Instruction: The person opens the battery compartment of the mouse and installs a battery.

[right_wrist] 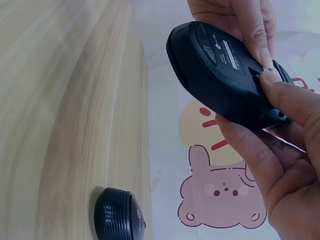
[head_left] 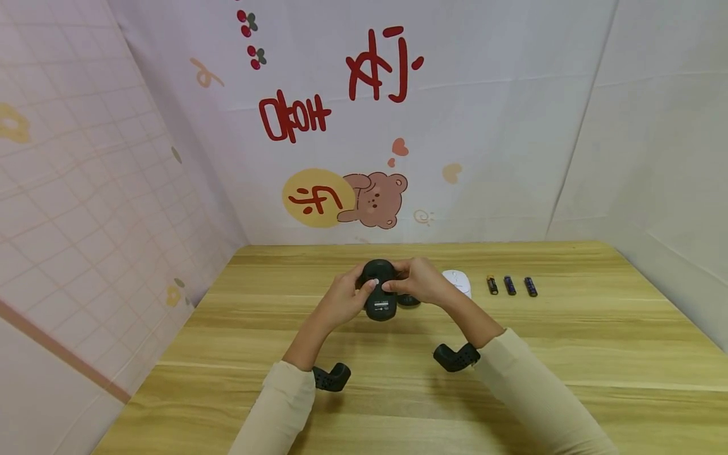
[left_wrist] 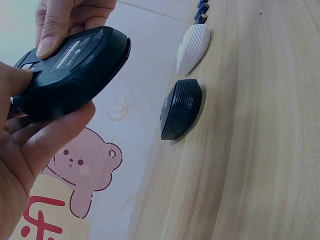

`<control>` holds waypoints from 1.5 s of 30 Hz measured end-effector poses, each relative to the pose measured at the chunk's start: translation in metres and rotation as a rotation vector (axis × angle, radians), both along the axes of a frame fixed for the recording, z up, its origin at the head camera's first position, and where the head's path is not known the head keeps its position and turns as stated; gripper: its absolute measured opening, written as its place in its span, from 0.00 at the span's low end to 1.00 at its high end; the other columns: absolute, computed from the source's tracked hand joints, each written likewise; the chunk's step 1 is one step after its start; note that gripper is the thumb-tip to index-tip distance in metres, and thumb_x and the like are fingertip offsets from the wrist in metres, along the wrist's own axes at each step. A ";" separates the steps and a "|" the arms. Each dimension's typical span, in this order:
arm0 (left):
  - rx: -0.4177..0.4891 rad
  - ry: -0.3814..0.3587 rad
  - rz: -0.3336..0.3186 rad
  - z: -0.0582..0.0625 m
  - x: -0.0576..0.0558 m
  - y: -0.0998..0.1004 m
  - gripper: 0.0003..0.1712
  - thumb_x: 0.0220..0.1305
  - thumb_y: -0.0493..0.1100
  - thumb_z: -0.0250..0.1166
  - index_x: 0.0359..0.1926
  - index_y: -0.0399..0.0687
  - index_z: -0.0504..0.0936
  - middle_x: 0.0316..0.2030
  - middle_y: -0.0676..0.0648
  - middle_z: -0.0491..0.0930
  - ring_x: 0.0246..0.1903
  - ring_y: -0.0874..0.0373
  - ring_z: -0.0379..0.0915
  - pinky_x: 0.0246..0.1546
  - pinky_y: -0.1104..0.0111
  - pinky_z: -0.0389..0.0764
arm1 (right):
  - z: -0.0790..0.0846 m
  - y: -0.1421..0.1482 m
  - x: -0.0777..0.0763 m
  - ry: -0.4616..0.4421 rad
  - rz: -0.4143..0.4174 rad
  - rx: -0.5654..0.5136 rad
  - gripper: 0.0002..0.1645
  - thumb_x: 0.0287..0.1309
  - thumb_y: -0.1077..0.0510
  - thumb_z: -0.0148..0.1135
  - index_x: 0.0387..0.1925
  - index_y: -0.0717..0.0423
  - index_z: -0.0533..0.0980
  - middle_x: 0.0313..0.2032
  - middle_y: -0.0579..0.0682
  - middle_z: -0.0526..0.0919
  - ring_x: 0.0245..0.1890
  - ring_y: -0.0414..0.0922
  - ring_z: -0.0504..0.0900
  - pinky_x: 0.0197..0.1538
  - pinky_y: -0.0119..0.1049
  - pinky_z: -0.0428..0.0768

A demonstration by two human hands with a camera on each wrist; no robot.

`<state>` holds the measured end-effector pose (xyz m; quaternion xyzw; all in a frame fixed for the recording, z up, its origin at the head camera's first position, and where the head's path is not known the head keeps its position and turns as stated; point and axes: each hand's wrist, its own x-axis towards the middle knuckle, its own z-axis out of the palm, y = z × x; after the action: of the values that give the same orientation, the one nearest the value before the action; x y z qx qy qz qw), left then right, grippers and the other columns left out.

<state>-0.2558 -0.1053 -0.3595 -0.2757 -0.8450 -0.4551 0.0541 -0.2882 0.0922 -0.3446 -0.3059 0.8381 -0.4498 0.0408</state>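
Both hands hold a black computer mouse (head_left: pixel 380 311) above the table, its underside with a printed label turned toward the head camera. My left hand (head_left: pixel 345 296) grips one long side, its thumb on the underside. On the other side my right hand (head_left: pixel 425 282) grips the mouse, its thumb also pressing the underside. In the right wrist view the two thumb tips (right_wrist: pixel 271 76) meet near a small opening in the mouse (right_wrist: pixel 235 95); what lies in it cannot be made out. A second black mouse (left_wrist: pixel 181 110) with ribbed sides rests on the table just behind.
A white mouse (head_left: pixel 457 282) lies on the wooden table (head_left: pixel 387 392) right of the hands. Farther right stand three batteries in a row: one black and orange battery (head_left: pixel 492 285), two dark blue batteries (head_left: pixel 520 286). A printed cloth wall (head_left: pixel 483 126) rises behind the table.
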 end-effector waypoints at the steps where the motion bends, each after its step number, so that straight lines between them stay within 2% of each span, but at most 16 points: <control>1: 0.002 0.001 0.000 0.000 0.000 0.000 0.21 0.69 0.40 0.53 0.61 0.39 0.67 0.49 0.41 0.77 0.48 0.52 0.75 0.42 0.66 0.78 | 0.000 0.000 0.000 -0.009 0.003 -0.004 0.22 0.54 0.59 0.66 0.50 0.64 0.77 0.35 0.53 0.84 0.32 0.41 0.83 0.33 0.34 0.81; 6: 0.018 -0.003 -0.002 -0.001 -0.001 0.000 0.20 0.68 0.39 0.54 0.59 0.38 0.69 0.46 0.41 0.78 0.47 0.52 0.75 0.43 0.66 0.78 | 0.000 0.001 -0.001 -0.070 0.019 -0.047 0.18 0.56 0.60 0.64 0.48 0.65 0.78 0.35 0.55 0.84 0.31 0.44 0.84 0.34 0.35 0.81; 11: 0.028 0.001 -0.001 -0.002 -0.001 0.000 0.19 0.68 0.39 0.54 0.57 0.37 0.71 0.44 0.41 0.79 0.46 0.51 0.76 0.42 0.64 0.78 | 0.001 0.001 0.000 -0.114 0.024 -0.084 0.19 0.56 0.60 0.63 0.48 0.66 0.78 0.36 0.56 0.84 0.31 0.46 0.84 0.35 0.37 0.81; 15: 0.029 0.006 -0.006 -0.003 -0.001 0.000 0.18 0.68 0.39 0.55 0.55 0.37 0.72 0.43 0.40 0.79 0.44 0.52 0.77 0.42 0.62 0.79 | 0.002 0.001 0.001 -0.118 0.012 -0.083 0.18 0.56 0.60 0.63 0.47 0.66 0.78 0.36 0.57 0.84 0.30 0.46 0.84 0.35 0.37 0.81; 20: 0.002 -0.002 -0.006 -0.002 -0.001 -0.001 0.18 0.68 0.40 0.54 0.56 0.38 0.71 0.44 0.41 0.78 0.43 0.54 0.77 0.41 0.65 0.79 | 0.002 0.000 0.000 -0.117 -0.004 -0.079 0.16 0.57 0.61 0.62 0.46 0.65 0.79 0.35 0.57 0.84 0.30 0.46 0.84 0.37 0.41 0.81; 25: -0.032 0.005 0.000 -0.002 -0.001 -0.003 0.17 0.68 0.40 0.53 0.55 0.38 0.71 0.42 0.42 0.78 0.43 0.54 0.76 0.40 0.65 0.79 | 0.002 -0.001 -0.001 -0.119 -0.030 -0.078 0.13 0.58 0.62 0.61 0.43 0.65 0.80 0.34 0.56 0.84 0.30 0.47 0.84 0.35 0.40 0.81; 33: -0.020 -0.017 -0.007 -0.002 -0.002 -0.004 0.17 0.69 0.39 0.53 0.56 0.39 0.71 0.41 0.44 0.78 0.41 0.54 0.77 0.31 0.70 0.79 | 0.003 -0.004 -0.001 -0.121 -0.052 -0.066 0.11 0.58 0.60 0.61 0.39 0.64 0.81 0.32 0.55 0.84 0.30 0.47 0.84 0.36 0.41 0.81; 38: -0.023 -0.021 -0.013 0.000 -0.001 -0.004 0.20 0.68 0.40 0.53 0.59 0.39 0.69 0.46 0.42 0.77 0.43 0.54 0.77 0.36 0.69 0.79 | 0.004 -0.004 -0.002 -0.144 -0.065 -0.069 0.13 0.58 0.58 0.62 0.39 0.64 0.82 0.32 0.55 0.84 0.30 0.46 0.84 0.35 0.38 0.81; 40: -0.031 -0.007 -0.020 0.000 -0.002 -0.004 0.21 0.68 0.40 0.53 0.60 0.39 0.68 0.48 0.42 0.77 0.43 0.54 0.76 0.39 0.68 0.79 | 0.005 -0.003 -0.002 -0.159 -0.074 -0.071 0.14 0.58 0.57 0.62 0.39 0.64 0.82 0.33 0.56 0.84 0.30 0.47 0.84 0.36 0.40 0.81; 45: -0.042 0.002 -0.034 0.000 -0.002 -0.004 0.20 0.68 0.37 0.53 0.60 0.39 0.69 0.48 0.43 0.77 0.44 0.54 0.77 0.40 0.66 0.78 | 0.006 -0.002 -0.004 -0.195 -0.080 -0.091 0.16 0.58 0.55 0.62 0.38 0.66 0.82 0.37 0.60 0.83 0.31 0.49 0.84 0.39 0.44 0.80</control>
<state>-0.2580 -0.1090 -0.3590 -0.2918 -0.8494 -0.4378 0.0415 -0.2921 0.0902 -0.3388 -0.2286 0.8204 -0.5163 0.0903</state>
